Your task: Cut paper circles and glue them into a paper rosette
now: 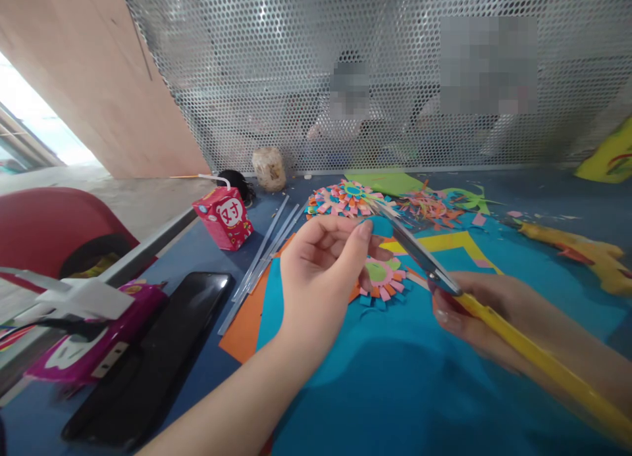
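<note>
— What's nearest?
— The right hand [474, 318], closed around yellow-handled scissors [419, 253], near right.
— And the left hand [320, 265]?
— It pinches a blue paper scrap [381, 226] at the blades, above a fringed paper flower [384, 279]. A red drink carton [223, 217] stands far left.

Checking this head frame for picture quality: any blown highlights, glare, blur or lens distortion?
Head view: window at far left blown out; black phone carries soft glare; perforated screen bows from wide-angle distortion; scissors in the right hand smear toward the corner; left hand is sharp, evenly lit.
</note>
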Demonstrator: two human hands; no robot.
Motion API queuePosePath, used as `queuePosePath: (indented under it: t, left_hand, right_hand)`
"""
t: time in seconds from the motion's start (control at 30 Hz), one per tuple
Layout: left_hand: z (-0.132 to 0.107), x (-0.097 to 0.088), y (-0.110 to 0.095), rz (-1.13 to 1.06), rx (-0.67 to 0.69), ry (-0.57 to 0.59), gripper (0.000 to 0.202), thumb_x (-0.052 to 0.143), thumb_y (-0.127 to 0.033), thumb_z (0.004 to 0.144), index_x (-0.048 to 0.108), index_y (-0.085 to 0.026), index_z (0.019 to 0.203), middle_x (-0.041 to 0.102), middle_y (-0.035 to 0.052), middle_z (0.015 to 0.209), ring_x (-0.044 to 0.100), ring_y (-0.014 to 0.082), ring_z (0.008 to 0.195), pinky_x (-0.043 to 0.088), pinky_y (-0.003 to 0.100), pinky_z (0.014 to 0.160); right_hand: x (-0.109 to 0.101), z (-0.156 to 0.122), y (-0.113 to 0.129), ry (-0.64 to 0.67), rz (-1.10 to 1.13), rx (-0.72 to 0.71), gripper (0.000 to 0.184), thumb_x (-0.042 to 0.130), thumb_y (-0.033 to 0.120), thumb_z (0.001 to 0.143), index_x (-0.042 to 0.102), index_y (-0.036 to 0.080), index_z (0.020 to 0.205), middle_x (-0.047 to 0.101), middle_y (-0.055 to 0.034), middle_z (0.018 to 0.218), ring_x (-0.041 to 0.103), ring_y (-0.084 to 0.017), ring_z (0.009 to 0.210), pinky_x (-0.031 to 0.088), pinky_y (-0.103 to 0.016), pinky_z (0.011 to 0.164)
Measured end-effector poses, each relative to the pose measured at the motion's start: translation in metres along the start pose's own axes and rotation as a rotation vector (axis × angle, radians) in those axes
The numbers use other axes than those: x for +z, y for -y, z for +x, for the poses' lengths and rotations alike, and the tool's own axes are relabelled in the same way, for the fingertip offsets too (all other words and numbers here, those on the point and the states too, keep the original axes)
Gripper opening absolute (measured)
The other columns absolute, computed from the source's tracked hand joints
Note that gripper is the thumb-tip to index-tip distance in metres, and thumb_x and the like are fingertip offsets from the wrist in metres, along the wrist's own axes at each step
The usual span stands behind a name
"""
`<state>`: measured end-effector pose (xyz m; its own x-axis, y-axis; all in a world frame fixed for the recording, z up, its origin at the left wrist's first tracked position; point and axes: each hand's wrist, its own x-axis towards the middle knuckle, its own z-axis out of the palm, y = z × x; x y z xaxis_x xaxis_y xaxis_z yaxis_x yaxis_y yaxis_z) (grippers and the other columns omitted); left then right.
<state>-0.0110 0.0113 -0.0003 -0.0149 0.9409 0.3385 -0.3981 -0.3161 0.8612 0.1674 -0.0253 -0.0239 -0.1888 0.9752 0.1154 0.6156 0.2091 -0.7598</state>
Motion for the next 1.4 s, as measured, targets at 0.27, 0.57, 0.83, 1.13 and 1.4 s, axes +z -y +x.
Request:
queuePosePath:
  t: [0.27,0.57,0.83,1.13,1.4]
  left_hand:
    - [0.002,-0.002,0.002,0.023,0.045,-0.01,0.01,0.063,-0.02,0.078,0.057,-0.016,0.071,0.06,-0.0025,0.057,0.06,0.0096,0.049,0.044,0.016,0.036]
    - [0.003,-0.003,0.003,0.08,0.096,-0.008,0.008,0.062,-0.021,0.079,0.058,-0.017,0.073,0.059,-0.0029,0.058,0.06,0.0092,0.052,0.045,0.016,0.038]
    - [0.001,0.0,0.001,0.122,0.084,-0.035,0.011,0.065,-0.02,0.076,0.058,-0.016,0.069,0.06,-0.0021,0.057,0.062,0.0102,0.054,0.045,0.015,0.038]
    - [0.001,0.0,0.001,0.109,0.081,-0.053,0.011,0.067,-0.021,0.074,0.059,-0.017,0.069,0.06,-0.0021,0.056,0.063,0.0109,0.054,0.046,0.015,0.038]
    - [0.002,-0.001,0.002,0.107,0.107,-0.073,0.009,0.067,-0.02,0.074,0.061,-0.017,0.069,0.06,-0.0029,0.055,0.06,0.0093,0.05,0.046,0.016,0.038]
  right_hand:
    - [0.001,-0.002,-0.001,0.026,0.066,0.044,0.035,0.058,0.052,0.073,0.047,0.021,0.061,0.037,0.0045,0.054,0.035,-0.009,0.046,0.035,-0.017,0.038]
    - [0.001,-0.002,-0.003,0.046,0.081,0.014,0.033,0.057,0.049,0.076,0.046,0.021,0.063,0.038,0.005,0.055,0.035,-0.008,0.045,0.035,-0.016,0.037]
    - [-0.001,-0.001,0.002,0.081,0.116,0.083,0.035,0.057,0.049,0.075,0.042,0.02,0.062,0.035,0.0075,0.05,0.029,-0.005,0.036,0.025,-0.016,0.032]
    - [-0.001,-0.003,-0.006,0.104,0.142,0.058,0.025,0.058,0.04,0.076,0.046,0.021,0.065,0.033,0.0068,0.053,0.028,-0.006,0.04,0.027,-0.015,0.034]
    - [0.0,-0.002,-0.002,0.066,0.065,0.03,0.035,0.057,0.05,0.076,0.046,0.02,0.063,0.036,0.0047,0.055,0.034,-0.008,0.045,0.031,-0.016,0.036]
